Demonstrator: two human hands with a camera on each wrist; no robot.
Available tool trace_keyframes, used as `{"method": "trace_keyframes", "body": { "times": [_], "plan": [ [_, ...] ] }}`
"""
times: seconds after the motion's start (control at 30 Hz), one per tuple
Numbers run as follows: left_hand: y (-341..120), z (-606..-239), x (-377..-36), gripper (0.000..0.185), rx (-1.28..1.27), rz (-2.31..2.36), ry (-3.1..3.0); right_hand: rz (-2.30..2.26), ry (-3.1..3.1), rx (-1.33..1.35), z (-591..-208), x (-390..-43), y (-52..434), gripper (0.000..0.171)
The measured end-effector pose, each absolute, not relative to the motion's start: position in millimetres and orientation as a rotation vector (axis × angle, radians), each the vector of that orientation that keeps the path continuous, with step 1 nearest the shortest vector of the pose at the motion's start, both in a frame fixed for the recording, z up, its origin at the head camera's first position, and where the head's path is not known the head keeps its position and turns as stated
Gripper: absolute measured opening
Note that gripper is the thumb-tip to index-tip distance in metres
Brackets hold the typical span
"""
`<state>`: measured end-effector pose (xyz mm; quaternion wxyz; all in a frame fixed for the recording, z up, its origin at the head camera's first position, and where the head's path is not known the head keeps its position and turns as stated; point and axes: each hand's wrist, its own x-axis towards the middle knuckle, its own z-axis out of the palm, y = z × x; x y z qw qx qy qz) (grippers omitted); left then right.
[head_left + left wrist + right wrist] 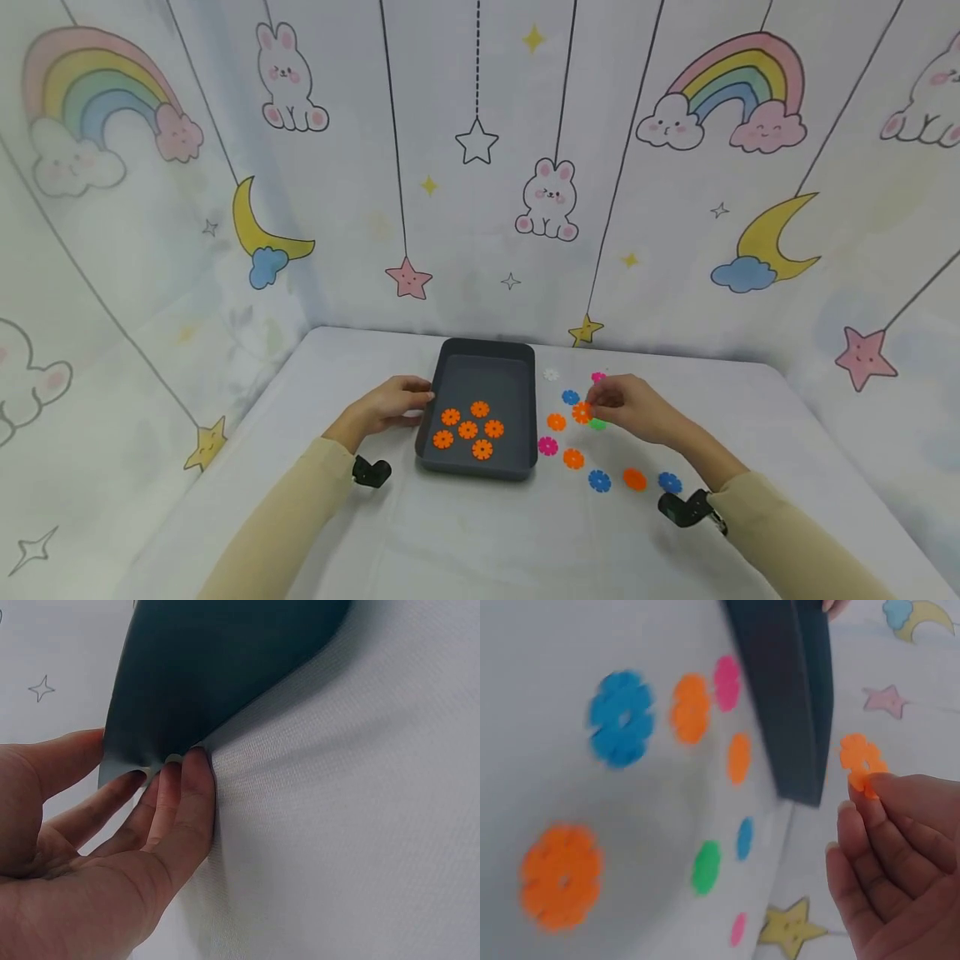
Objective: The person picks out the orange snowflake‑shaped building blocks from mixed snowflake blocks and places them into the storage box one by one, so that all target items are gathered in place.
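A dark grey tray [477, 477] sits on the white table, with several orange notched plastic discs [468, 430] lying in its nearer half. My left hand [392, 402] grips the tray's left side; in the left wrist view its thumb is at the rim and the fingertips [196, 761] are against the outer wall. To the right of the tray, my right hand [633, 407] pinches an orange snowflake disc [861, 759] by its edge between thumb and index finger. This disc is above the table, near a green disc [597, 424] that the hand partly covers.
Loose discs lie right of the tray: orange [573, 459], blue [600, 481], pink [548, 447] and a white one [551, 375]. Another orange disc [634, 479] and a blue disc [670, 482] are nearer the right wrist. A patterned curtain [480, 217] stands behind the table.
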<state>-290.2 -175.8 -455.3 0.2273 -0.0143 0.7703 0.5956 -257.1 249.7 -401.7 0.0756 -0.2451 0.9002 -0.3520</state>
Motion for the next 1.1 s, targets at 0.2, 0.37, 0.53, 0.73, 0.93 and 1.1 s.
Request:
{"method": "trace_keyframes", "body": {
  "times": [0.2, 0.37, 0.53, 0.73, 0.93, 1.1],
  "plan": [
    [-175.5, -454.8, -290.2, 0.052, -0.061, 1.647, 2.122, -1.075, 2.690, -0.853, -397.3, -267.2, 213.0, 0.008],
    [-174.8, -454.5, -289.4, 0.052, -0.067, 1.647, 2.124, -1.085, 2.699, -0.923, -402.2, -276.8, 189.9, 0.008],
    [-174.9, -452.1, -287.6, 0.052, -0.058, 1.653, 2.115, -1.070, 2.723, -0.899, -411.2, -288.3, 171.6, 0.008],
    [-175.7, -451.9, -287.6, 0.053, -0.049, 1.658, 2.117, -1.000, 2.741, -0.860, -425.0, -304.2, 154.1, 0.008],
    [-175.7, -452.1, -288.0, 0.053, -0.058, 1.655, 2.110, -0.919, 2.727, -0.867, -437.2, -314.9, 140.3, 0.008],
    [-175.1, -450.4, -287.3, 0.053, -0.062, 1.649, 2.112, -0.904, 2.705, -0.823, -443.4, -319.0, 130.1, 0.009]
  ]
}}
